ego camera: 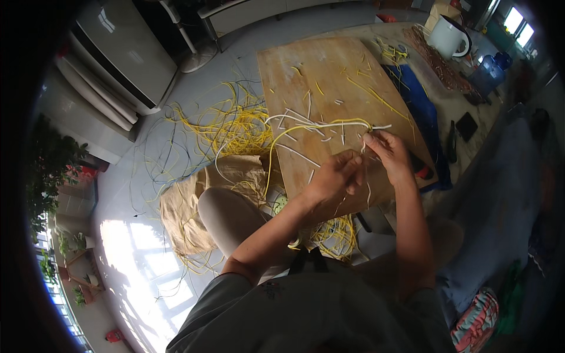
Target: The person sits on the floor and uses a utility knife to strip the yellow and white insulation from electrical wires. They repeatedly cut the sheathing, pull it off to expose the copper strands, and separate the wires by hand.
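Yellow insulated wire (289, 130) and white insulated wire (291, 116) run across the wooden board (291, 66) to my hands near its right side. My right hand (387, 152) pinches the wires between thumb and fingertips. Just left of it, my left hand (337, 174) has its fingers closed on a thin pale strand (369, 187), whose end hangs below. Short white offcuts of insulation (299, 155) and yellow pieces (319, 88) are scattered over the board.
A tangle of yellow wire (238, 123) covers the floor at left, beside brown paper (238, 170). Copper strands (437, 61), a white enamel mug (446, 37) and a blue plastic bottle (487, 73) stand or lie at upper right. A dark blue cloth (417, 97) lies under the board.
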Demonstrator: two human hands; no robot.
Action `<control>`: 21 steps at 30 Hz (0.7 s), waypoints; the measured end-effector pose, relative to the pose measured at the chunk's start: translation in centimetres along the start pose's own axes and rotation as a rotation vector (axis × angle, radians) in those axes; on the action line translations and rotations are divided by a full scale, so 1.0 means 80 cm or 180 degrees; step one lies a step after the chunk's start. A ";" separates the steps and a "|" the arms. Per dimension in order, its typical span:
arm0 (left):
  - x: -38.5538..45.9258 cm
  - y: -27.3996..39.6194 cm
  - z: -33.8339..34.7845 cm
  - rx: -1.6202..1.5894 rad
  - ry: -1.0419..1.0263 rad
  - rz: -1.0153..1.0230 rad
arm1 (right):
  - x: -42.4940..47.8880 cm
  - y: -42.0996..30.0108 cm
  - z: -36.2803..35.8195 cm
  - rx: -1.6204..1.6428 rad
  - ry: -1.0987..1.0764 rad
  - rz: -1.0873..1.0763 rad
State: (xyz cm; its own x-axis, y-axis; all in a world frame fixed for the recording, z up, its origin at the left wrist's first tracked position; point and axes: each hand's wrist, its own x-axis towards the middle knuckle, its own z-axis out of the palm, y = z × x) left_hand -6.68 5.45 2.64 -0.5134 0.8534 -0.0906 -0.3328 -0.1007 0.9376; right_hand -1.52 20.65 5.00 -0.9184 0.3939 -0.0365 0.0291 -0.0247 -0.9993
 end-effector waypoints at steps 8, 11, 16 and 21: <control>-0.019 0.008 0.014 0.0225 0.0506 0.0398 | 0.000 -0.039 0.013 -0.0307 -0.0069 -0.0004; -0.013 0.008 0.017 0.0023 0.0606 0.0596 | -0.001 -0.032 0.014 -0.0039 -0.0235 -0.0245; -0.001 0.000 0.006 0.0239 0.0329 0.0768 | -0.010 -0.042 0.021 0.0161 -0.0238 -0.0228; -0.003 0.010 0.004 -0.0296 0.0034 0.0397 | -0.010 -0.039 0.012 0.0255 -0.0327 -0.0343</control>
State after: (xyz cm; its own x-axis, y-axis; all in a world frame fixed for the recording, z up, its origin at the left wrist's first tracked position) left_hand -6.60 5.34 3.54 -0.5636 0.8258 0.0207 -0.3374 -0.2530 0.9067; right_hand -1.27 19.50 8.13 -0.9502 0.3023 0.0763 -0.0995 -0.0621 -0.9931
